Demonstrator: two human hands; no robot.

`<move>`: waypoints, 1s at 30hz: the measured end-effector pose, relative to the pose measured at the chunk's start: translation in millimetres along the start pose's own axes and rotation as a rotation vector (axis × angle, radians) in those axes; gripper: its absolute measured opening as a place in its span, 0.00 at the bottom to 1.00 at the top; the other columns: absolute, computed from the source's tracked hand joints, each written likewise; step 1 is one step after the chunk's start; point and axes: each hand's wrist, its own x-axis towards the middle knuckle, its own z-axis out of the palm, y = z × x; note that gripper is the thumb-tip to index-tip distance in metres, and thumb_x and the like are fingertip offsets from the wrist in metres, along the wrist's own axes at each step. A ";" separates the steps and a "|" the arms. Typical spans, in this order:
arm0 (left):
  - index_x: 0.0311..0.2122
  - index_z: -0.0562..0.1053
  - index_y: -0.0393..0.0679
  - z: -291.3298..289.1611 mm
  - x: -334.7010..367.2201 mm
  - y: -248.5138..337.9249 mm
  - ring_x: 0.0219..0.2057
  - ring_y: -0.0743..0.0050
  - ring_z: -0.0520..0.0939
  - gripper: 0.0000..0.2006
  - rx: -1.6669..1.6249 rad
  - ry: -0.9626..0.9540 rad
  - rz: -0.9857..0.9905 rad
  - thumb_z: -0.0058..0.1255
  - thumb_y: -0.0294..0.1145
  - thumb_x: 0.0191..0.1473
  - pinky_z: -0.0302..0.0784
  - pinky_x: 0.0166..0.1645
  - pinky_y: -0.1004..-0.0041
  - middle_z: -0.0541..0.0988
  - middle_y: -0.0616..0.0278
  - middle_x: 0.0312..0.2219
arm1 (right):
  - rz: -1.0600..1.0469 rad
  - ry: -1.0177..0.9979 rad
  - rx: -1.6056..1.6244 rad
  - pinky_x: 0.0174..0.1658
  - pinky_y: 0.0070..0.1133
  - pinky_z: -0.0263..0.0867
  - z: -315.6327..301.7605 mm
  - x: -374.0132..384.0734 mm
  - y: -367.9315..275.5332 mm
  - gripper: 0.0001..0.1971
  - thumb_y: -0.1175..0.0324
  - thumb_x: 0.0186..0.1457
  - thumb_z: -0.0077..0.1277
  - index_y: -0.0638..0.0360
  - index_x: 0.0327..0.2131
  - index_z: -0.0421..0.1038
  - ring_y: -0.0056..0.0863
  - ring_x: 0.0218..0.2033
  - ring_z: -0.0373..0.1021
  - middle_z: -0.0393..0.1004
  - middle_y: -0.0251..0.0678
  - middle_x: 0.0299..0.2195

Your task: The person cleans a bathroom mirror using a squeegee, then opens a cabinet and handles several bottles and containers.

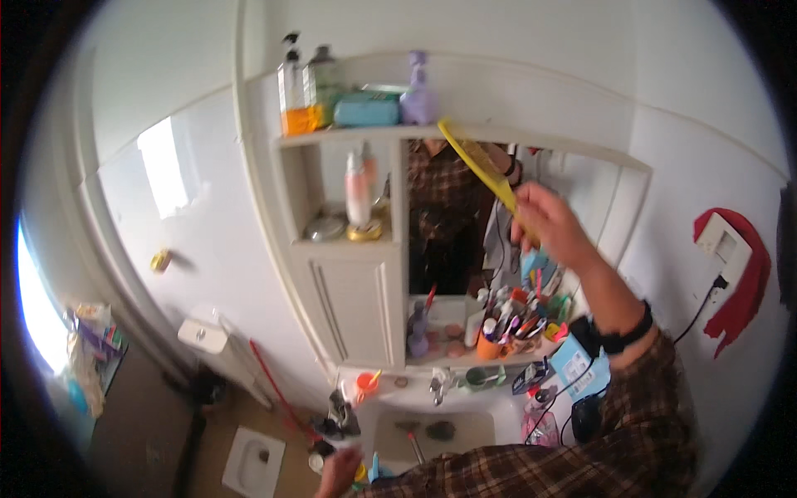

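Note:
My right hand (548,220) is raised in front of the mirror (448,249), its fingers closed round the handle of a yellow comb (481,166). The comb slants up to the left, its tip in front of the cabinet's top edge. A black band (623,336) circles that wrist below the hand. At the lower edge, my left hand (339,471) is by the left side of the white sink (498,398), near some small items. Its fingers are blurred and partly cut off, so whether it holds anything cannot be made out.
Bottles and a blue box (365,109) stand on top of the white cabinet (353,307). Below the mirror, an orange cup (491,344) sits among brushes and tubes. Cables and a light-blue package (581,365) lie at the sink's right. A squat toilet (253,461) is at lower left.

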 end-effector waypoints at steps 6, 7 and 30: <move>0.42 0.68 0.35 -12.4 30.9 115.1 0.35 0.76 0.75 0.16 -0.339 -0.035 0.422 0.43 0.35 0.52 0.68 0.41 0.76 0.76 0.55 0.33 | 0.290 -0.356 0.534 0.28 0.17 0.66 167.2 -99.6 82.6 0.07 0.69 0.56 0.36 0.63 0.35 0.57 0.20 0.25 0.68 0.68 0.36 0.26; 0.44 0.66 0.35 -4.6 37.0 122.4 0.36 0.77 0.74 0.17 -0.414 -0.067 0.464 0.40 0.36 0.54 0.67 0.41 0.77 0.75 0.58 0.33 | 0.310 -0.376 0.524 0.29 0.18 0.67 184.9 -111.1 89.7 0.06 0.71 0.55 0.36 0.64 0.35 0.57 0.21 0.26 0.68 0.68 0.37 0.28; 0.26 0.68 0.38 67.5 29.9 97.1 0.16 0.84 0.65 0.09 -0.693 -0.274 -0.127 0.39 0.31 0.52 0.62 0.21 0.82 0.66 0.69 0.15 | 0.556 -0.399 0.270 0.23 0.16 0.62 228.9 -148.8 173.1 0.11 0.65 0.53 0.42 0.67 0.30 0.65 0.17 0.18 0.64 0.68 0.33 0.21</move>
